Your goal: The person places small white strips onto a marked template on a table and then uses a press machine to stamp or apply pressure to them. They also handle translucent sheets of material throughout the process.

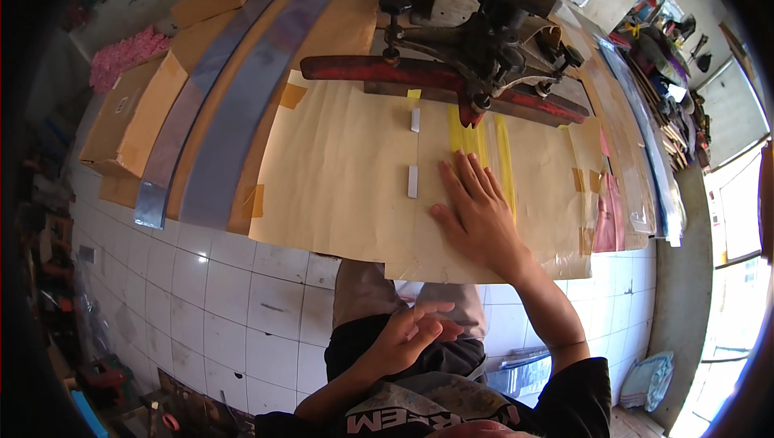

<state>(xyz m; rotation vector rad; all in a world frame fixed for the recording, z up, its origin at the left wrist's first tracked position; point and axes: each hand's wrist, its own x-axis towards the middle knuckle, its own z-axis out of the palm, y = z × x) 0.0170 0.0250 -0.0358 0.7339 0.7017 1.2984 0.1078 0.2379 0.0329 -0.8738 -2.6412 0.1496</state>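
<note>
My right hand [484,212] lies palm down on a tan paper sheet [330,164] that covers the worktable. Its fingers are stretched out over the sheet, pointing away from me and resting by a yellow strip [466,133]. A second, thinner yellow strip [505,156] runs beside the hand. To the left of it, two small white pieces [413,182] sit along a line on the sheet. My left hand [409,340] hovers over my lap in front of the table edge, fingers loosely spread, with nothing visible in it.
A press machine's red bar [379,70] spans the table just beyond the sheet. Long bluish clear plastic strips [242,116] lie on the left, beside a cardboard box [135,116]. More clear sheets [645,156] lie at right. Below is a white tiled floor [242,309].
</note>
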